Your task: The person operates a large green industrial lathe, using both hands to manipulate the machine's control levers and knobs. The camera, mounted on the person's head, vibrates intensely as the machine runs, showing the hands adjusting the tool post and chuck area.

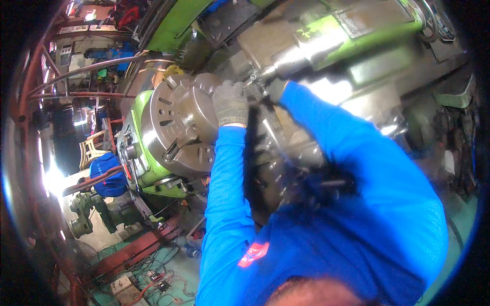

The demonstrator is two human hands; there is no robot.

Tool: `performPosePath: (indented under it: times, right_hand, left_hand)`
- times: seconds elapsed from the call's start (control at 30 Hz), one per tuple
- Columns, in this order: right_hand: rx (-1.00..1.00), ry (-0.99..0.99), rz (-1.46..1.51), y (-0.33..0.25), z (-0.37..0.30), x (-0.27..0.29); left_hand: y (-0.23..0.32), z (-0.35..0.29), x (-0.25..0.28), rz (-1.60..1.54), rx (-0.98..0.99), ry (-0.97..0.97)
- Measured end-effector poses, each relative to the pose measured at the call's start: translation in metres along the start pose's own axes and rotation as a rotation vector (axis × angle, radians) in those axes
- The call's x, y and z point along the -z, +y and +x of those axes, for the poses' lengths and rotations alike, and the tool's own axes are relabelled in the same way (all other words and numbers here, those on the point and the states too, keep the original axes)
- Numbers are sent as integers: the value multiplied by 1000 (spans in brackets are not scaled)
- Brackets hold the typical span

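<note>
My left hand (230,103), in a grey work glove, reaches up beside the large round lathe chuck (159,133). Its fingers are bent together at the edge of a round metal workpiece (201,115) on the chuck's face; what lies under them is hidden. Just right of it is my right hand (277,91), in a dark glove, close to a small shiny metal fitting (254,77). The right fingers are hidden and blurred. That fitting sits at the end of the bright tailstock quill (291,60).
The green tailstock (334,38) with a handwheel (431,23) fills the upper right. Left of the chuck is the green headstock (148,166). A blue rounded object (107,174) stands beyond it, near red rails. Cables (163,283) lie on the green floor at lower left.
</note>
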State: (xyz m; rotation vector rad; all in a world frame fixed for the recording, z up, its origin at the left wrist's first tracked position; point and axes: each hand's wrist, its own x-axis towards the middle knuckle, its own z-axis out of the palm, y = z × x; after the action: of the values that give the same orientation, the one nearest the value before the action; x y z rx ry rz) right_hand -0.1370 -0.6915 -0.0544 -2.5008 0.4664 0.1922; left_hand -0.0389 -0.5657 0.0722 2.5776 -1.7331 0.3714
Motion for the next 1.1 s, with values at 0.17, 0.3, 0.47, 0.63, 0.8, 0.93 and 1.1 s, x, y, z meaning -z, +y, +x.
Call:
performPosePath:
  times: [0.17,0.3,0.47,0.63,0.8,0.93,1.1]
  right_hand:
    - [3,-14,-8,-2,0,2]
    - [12,-17,-14,1,-1,2]
    - [9,-29,-9,-1,0,5]
    - [14,-32,-3,-6,0,11]
    - [13,-35,-3,-6,2,12]
    - [12,-40,-8,-4,-2,17]
    - [15,-44,11,-6,-4,21]
  left_hand:
    - [1,-1,-2,-28,-24,54]
    - [-1,-3,-5,1,16,6]
    - [1,-2,-4,-21,32,29]
    - [1,-1,1,-25,39,-1]
    - [-4,1,-5,-13,28,-5]
    - [1,-1,-1,16,33,32]
    - [-1,2,-1,37,53,-22]
